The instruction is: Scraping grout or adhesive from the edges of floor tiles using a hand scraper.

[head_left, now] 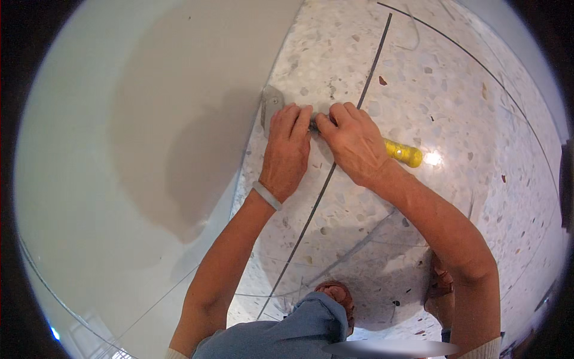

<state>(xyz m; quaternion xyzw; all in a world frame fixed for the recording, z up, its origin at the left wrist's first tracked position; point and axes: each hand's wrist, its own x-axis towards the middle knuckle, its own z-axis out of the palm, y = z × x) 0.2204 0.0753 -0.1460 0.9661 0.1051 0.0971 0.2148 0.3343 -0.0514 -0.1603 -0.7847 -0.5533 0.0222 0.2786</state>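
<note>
A hand tool with a round yellow handle (pixel 405 154) and a flat grey head (pixel 272 102) lies low over the speckled floor; it looks like a scraper. Its head sits against the foot of the wall. My left hand (pixel 288 146) has its fingers bent over the grey head, close together, their tips turned away from me. Wrapped round the middle of the tool is my right hand (pixel 354 140), with the yellow end sticking out past its outer side. The fingers hide most of the part between head and handle. A pale band (pixel 266 195) circles my left wrist.
A smooth pale wall (pixel 149 119) rises along the left, bearing my shadow. Dark strips (pixel 311 215) cross the speckled stone floor (pixel 442 96). My knee in blue-grey cloth (pixel 275 335) and my feet in brown footwear (pixel 338 294) are at the bottom.
</note>
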